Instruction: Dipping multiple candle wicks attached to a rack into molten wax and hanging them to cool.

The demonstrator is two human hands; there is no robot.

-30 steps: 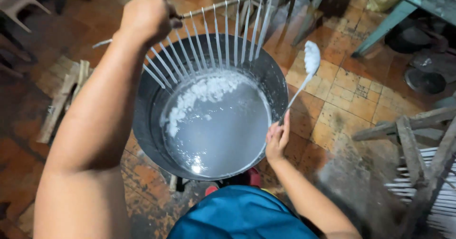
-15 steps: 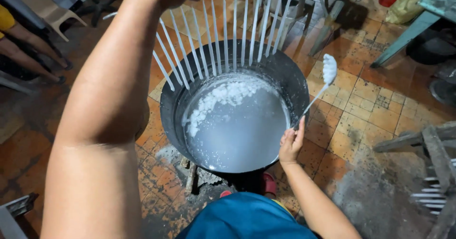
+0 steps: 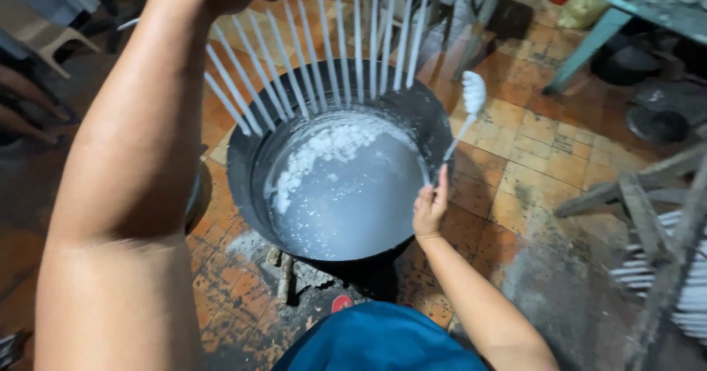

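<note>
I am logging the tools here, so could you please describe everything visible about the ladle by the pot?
The ladle has a thin pale handle and a small bowl caked in white wax. It stands tilted, bowl end up and away from the person, over the right rim of the dark round pot of whitish liquid. The right hand grips its lower end at the rim; whether the handle touches the pot cannot be told.

A row of thin white candles (image 3: 324, 54) was held hanging above the dark pot (image 3: 434, 120); a wax-coated ladle (image 3: 465, 109) was held tilted at its rim.
</note>
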